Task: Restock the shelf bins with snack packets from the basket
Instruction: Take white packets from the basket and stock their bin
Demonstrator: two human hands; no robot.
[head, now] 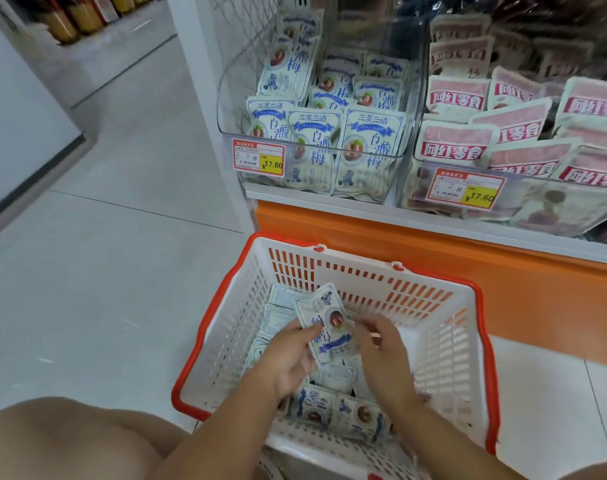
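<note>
Evidently one blue-and-white snack packet (324, 323) is raised face up over the loose packets (333, 410) in the basket (205, 327). The left hand (288, 362) clamps its 8 o'clock edge, thumb on top, probably so the print can be matched to a bin. The right hand (381, 351) sits at its 3 o'clock edge, too blurred to tell whether it grips. The matching clear bin (312, 147) stands at 12 o'clock from the basket.
</note>
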